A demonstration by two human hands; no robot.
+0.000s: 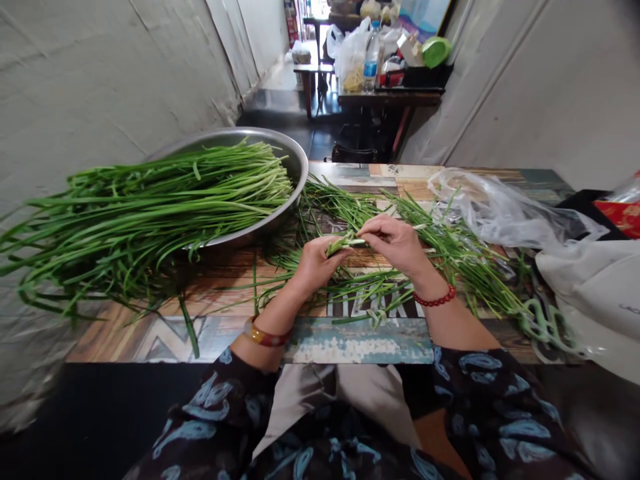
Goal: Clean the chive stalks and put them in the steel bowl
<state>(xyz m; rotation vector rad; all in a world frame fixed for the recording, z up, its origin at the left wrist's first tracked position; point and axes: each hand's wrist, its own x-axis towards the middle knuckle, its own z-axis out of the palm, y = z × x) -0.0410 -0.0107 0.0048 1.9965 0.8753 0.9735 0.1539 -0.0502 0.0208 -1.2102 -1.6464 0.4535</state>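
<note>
My left hand is closed round a small bunch of garlic chives, whose pale ends point right. My right hand pinches at those pale ends with thumb and forefinger. Loose chives lie spread over the patterned table, behind, below and to the right of my hands. To the left stands a wide metal bowl, heaped with long green chives that hang over its left rim. The exact grip of the right fingertips is partly hidden.
A clear plastic bag lies at the table's back right. A white bag stands at the right edge, beside pale green scissor-like handles. Farther off, another table carries a water bottle and bags. Walls flank both sides.
</note>
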